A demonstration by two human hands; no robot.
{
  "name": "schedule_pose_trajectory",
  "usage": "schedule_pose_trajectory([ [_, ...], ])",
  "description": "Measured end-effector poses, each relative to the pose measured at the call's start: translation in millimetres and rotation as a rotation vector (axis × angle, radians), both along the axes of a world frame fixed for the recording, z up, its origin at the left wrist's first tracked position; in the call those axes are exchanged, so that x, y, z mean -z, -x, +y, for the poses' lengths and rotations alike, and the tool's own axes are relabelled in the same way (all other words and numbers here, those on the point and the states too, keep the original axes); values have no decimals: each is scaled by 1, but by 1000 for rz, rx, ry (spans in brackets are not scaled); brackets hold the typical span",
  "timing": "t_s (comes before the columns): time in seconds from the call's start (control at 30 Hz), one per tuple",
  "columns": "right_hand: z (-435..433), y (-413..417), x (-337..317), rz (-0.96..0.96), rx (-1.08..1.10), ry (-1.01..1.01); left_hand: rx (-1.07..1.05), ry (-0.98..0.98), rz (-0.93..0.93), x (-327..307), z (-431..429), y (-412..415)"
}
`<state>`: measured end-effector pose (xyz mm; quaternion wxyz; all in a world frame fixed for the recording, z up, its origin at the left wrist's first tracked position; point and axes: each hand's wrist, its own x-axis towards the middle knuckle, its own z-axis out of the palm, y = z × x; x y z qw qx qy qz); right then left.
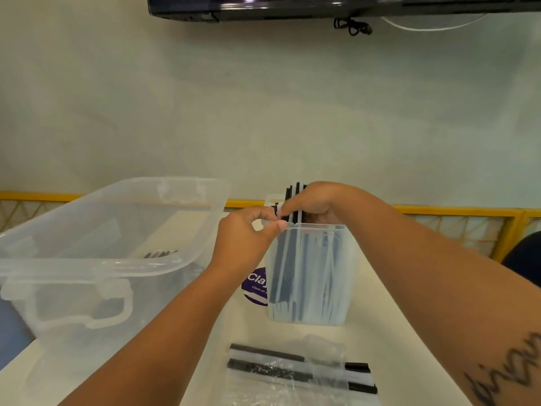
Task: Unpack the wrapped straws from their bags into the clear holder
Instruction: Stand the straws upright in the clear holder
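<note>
Just above the rim of the clear holder point(313, 288), the person's right hand point(314, 203) curls round a bunch of wrapped straws point(295, 190). The straws stand nearly upright, long axis vertical. Their black-and-white tops poke up past the knuckles and their lower lengths run down inside the holder. The left hand point(246, 241) meets the same bunch from the left at rim height, thumb and forefinger closed in a narrow pinch on its near edge. More straws already fill the holder, standing on end and leaning slightly, seen through its clouded wall.

The holder stands in the middle of the cream table point(389, 317), with a purple sticker point(255, 285) just beside its lower left corner. Nearer the person lies a crumpled plastic bag point(292, 388), and the bagged straws point(292, 366) in it lie flat, running left to right with the black tips to the right. A large clear storage bin point(96, 247) sits to the left, apart from the holder. A dark screen point(322, 7) hangs on the wall above.
</note>
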<state>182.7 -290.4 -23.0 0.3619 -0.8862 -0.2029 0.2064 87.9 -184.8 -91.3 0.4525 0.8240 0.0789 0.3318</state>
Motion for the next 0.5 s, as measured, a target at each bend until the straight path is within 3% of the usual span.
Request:
schedule_pose_trajectory([
  [0.17,5,-1,5,41,-106,226,7,47,-12,2,1,-2],
  [0.3,6,5,2,-153,-239,465,0,66,-15,4,2,-4],
  [0.5,13,3,3,-238,-407,750,19,75,-19,5,2,-4],
])
